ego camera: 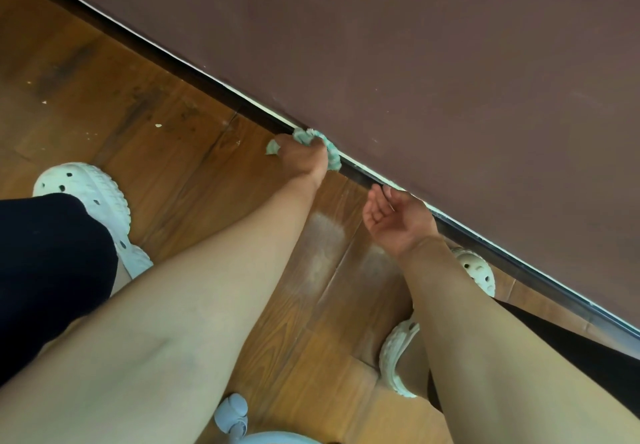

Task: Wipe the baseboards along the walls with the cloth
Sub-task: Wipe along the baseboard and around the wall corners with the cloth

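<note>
A dark baseboard point(214, 85) with a thin white top line runs diagonally from upper left to lower right, under a brown wall point(433, 63). My left hand point(301, 158) grips a bunched pale green cloth point(327, 147) and holds it against the baseboard near the middle of the view. My right hand point(394, 217) hangs just right of it, palm up, fingers loosely curled, holding nothing, close to the baseboard.
Wooden plank floor point(138, 125) with small crumbs and a dusty pale patch point(325, 236) between my arms. My feet in white clogs stand at the left point(90, 194) and at the right point(398, 353). A pale blue object point(232, 412) sits at the bottom edge.
</note>
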`<state>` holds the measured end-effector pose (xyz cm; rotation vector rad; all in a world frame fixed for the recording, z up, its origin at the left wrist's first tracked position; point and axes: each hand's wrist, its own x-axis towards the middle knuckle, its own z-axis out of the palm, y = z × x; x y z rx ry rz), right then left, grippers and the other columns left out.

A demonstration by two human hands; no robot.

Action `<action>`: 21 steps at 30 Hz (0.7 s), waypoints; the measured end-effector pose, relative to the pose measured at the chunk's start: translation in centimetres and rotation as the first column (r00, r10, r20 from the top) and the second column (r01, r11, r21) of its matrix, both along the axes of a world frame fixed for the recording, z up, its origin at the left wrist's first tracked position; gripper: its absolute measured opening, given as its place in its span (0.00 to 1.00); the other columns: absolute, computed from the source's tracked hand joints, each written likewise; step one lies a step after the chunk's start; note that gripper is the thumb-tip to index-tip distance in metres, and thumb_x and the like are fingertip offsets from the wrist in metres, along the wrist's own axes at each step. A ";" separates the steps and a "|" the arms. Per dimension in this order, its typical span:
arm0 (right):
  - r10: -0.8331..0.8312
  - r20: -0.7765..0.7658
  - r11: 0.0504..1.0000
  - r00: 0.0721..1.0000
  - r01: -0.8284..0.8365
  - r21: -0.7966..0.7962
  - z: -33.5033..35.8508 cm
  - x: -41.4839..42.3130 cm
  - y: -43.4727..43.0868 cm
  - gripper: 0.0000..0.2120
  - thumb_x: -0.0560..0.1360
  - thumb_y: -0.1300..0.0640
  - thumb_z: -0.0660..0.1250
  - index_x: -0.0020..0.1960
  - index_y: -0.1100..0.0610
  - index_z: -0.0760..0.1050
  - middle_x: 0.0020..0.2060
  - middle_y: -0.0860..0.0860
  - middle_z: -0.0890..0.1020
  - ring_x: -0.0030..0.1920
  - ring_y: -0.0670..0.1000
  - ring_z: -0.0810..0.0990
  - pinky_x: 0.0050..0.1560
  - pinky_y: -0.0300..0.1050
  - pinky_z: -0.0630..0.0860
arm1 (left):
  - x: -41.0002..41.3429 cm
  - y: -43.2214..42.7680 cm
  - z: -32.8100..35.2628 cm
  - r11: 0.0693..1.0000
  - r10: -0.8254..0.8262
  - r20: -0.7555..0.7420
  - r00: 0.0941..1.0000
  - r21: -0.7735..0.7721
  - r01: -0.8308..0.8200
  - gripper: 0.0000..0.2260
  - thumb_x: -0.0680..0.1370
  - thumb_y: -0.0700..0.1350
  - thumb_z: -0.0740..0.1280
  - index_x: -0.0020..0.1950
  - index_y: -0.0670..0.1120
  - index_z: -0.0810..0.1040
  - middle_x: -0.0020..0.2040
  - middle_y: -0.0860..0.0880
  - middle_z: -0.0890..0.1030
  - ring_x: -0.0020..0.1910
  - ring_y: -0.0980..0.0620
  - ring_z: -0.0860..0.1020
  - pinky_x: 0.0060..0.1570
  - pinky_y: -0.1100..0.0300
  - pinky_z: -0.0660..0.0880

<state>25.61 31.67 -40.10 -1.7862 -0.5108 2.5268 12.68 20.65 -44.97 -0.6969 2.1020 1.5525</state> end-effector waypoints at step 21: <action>0.472 0.249 0.808 0.846 -0.528 0.263 0.1 0.9 0.2 0.11 0.79 0.49 0.66 0.53 0.56 0.80 0.47 0.54 0.86 0.49 0.53 0.85 0.47 0.47 0.82 | 1.6 2.1 0.7 0.996 0.066 -0.031 0.997 -0.061 -0.067 0.20 0.79 0.48 0.65 0.68 0.44 0.64 0.63 0.42 0.77 0.58 0.43 0.80 0.59 0.55 0.75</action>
